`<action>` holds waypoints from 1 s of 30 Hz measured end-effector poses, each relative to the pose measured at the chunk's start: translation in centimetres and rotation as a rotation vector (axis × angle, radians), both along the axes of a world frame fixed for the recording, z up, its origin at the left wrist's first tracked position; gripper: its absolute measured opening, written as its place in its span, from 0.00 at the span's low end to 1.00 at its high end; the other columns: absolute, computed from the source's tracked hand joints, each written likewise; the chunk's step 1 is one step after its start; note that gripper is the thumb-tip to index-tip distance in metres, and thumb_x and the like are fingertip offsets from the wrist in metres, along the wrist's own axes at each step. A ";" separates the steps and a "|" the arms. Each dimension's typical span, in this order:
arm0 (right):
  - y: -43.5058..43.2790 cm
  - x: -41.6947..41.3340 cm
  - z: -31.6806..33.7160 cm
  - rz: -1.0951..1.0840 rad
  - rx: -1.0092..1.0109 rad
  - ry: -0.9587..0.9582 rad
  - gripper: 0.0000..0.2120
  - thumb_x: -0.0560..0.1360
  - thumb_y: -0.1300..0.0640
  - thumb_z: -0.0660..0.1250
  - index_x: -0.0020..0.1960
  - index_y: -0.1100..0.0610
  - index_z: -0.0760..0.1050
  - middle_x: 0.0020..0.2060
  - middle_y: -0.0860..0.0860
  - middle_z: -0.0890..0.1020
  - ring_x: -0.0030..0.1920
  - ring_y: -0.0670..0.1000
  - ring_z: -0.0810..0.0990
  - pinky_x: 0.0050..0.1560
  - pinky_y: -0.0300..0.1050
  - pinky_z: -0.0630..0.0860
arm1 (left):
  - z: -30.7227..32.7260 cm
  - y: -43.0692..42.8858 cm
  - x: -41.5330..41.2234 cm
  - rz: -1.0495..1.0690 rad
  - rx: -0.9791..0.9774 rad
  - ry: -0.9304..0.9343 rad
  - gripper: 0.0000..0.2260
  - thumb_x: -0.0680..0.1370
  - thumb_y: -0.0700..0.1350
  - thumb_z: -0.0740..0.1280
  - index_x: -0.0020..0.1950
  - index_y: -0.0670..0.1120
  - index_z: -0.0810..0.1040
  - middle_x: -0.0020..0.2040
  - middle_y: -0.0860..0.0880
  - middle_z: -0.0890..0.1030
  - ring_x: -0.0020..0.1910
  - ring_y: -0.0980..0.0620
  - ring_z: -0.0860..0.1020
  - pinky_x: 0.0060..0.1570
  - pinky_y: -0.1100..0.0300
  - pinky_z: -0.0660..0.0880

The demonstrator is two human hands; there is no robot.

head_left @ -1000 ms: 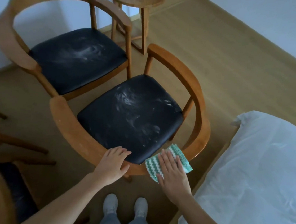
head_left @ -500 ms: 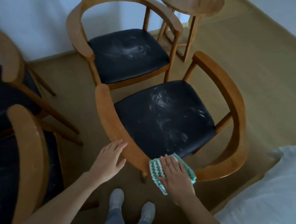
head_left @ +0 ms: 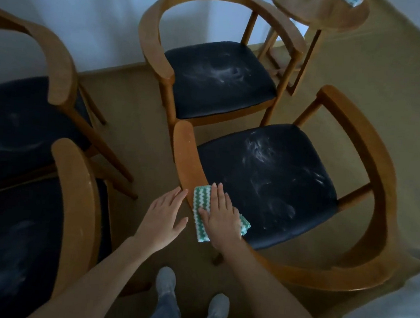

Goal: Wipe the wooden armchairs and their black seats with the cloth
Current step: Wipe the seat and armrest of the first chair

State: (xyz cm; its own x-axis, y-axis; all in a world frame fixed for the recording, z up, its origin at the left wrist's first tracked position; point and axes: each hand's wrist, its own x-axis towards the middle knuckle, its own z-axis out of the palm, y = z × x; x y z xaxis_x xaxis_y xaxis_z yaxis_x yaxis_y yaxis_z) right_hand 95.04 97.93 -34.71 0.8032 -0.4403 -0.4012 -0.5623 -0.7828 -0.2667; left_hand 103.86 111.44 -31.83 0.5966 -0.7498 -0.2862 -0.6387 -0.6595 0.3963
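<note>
Our right hand (head_left: 220,217) presses the green-and-white zigzag cloth (head_left: 200,204) flat, fingers spread, on the nearest wooden armchair's curved rail (head_left: 187,159), left hand (head_left: 164,217) open and empty beside; we'd keep even pressure along the grain.

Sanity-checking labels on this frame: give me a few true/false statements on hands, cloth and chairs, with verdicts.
1. The right hand lies flat on the green-and-white cloth. True.
2. The cloth sits on the round side table. False: it is on the wooden rail of the nearest armchair.
3. The left hand holds the cloth. False: it is open and empty, beside the rail.
4. The nearest black seat shows whitish smears. True.
5. Only one armchair is visible. False: four are at least partly in view.
</note>
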 end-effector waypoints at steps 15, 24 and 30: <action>-0.2 -4.0 0.2 0.094 0.076 0.099 0.44 0.63 0.25 0.28 0.68 0.50 0.21 0.69 0.46 0.26 0.76 0.51 0.43 0.73 0.52 0.49 | -0.8 2.6 5.3 0.053 -0.003 0.078 0.29 0.80 0.53 0.59 0.77 0.50 0.50 0.77 0.50 0.54 0.76 0.53 0.54 0.72 0.58 0.54; -0.3 7.1 0.2 0.073 0.043 0.016 0.40 0.72 0.30 0.40 0.72 0.50 0.26 0.69 0.49 0.26 0.76 0.55 0.39 0.73 0.55 0.52 | -1.6 2.6 7.5 0.091 -0.044 0.135 0.31 0.79 0.54 0.60 0.77 0.52 0.49 0.77 0.51 0.53 0.76 0.54 0.53 0.72 0.58 0.55; -2.4 17.2 0.1 0.013 0.047 -0.066 0.38 0.78 0.37 0.51 0.76 0.51 0.33 0.75 0.53 0.33 0.75 0.58 0.38 0.72 0.60 0.54 | -2.0 2.3 10.8 0.093 -0.016 0.125 0.31 0.79 0.55 0.60 0.77 0.52 0.49 0.77 0.51 0.53 0.76 0.52 0.54 0.72 0.56 0.56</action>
